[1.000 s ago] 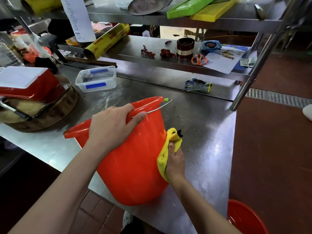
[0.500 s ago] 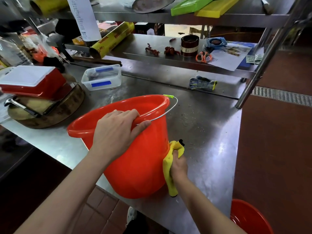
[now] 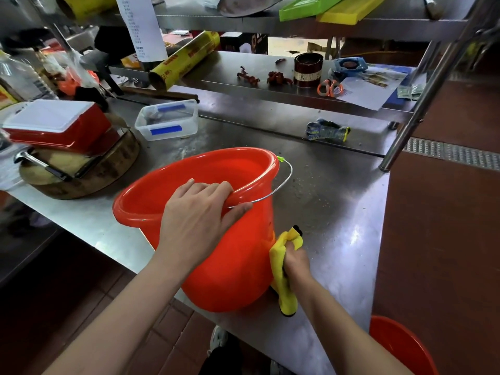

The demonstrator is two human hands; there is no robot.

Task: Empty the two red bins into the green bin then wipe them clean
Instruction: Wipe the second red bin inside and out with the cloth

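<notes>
Bright orange-red bucket [image 3: 235, 255] with a silver wire handle [image 3: 281, 182] tipped green. Yellow cloth [image 3: 281, 277] with a black tag. Grey steel table [image 3: 338, 212], speckled with pale crumbs. Second red bin [image 3: 400, 345] at bottom right. Clear tub [image 3: 167, 120] with blue tape strips. Red box [image 3: 67, 131] with white lid. Blue-and-yellow patterned glove [image 3: 326, 130]. Orange-handled scissors [image 3: 330, 87]. Green tray [image 3: 308, 6] and yellow tray [image 3: 351, 10] on top shelf. Floor tiles dark red-brown.

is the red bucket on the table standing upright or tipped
Tipped. The red bucket leans with its mouth angled away from the person; the left hand grips its rim while the right hand holds a yellow cloth against its side.
</notes>
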